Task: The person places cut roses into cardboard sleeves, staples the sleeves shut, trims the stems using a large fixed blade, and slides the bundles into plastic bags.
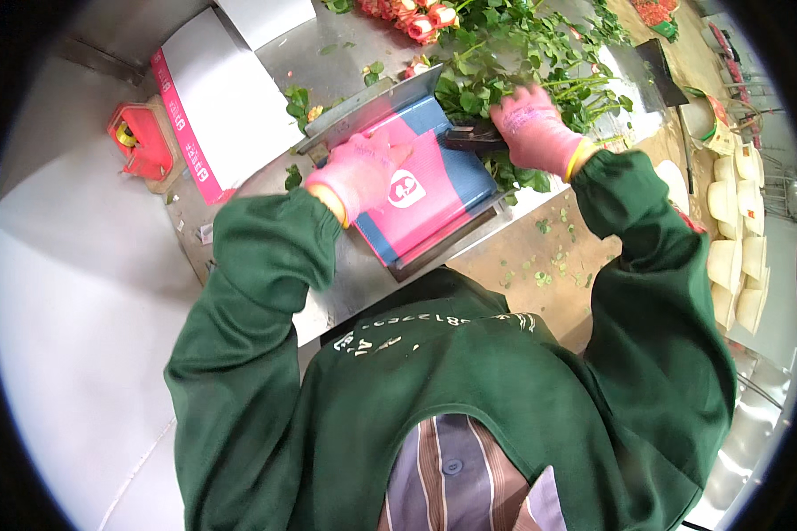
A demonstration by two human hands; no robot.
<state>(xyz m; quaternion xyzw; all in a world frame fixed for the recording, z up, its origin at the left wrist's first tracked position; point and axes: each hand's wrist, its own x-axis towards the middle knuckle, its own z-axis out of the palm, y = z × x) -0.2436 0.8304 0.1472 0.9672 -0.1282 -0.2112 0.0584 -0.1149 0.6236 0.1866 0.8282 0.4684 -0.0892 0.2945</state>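
Observation:
A pink-and-blue corrugated cardboard wrap (432,192) with a white logo lies in a metal trough (378,109) on the steel workbench. My left hand (362,166), in a pink knitted glove, rests flat on the wrap's left part with its fingers apart. My right hand (531,126), gloved alike, is closed around a black stapler (471,137). The stapler's front end lies over the wrap's right edge. Rose stems with green leaves (491,86) extend right beyond the trough, partly behind my right hand.
Red-and-white roses (418,20) lie at the back of the bench. White sheets with a pink printed border (232,106) lie to the left, near a red plastic holder (146,143) containing yellow tape. Stacked cream tubs (737,199) stand far right. Loose leaves (543,279) litter the floor.

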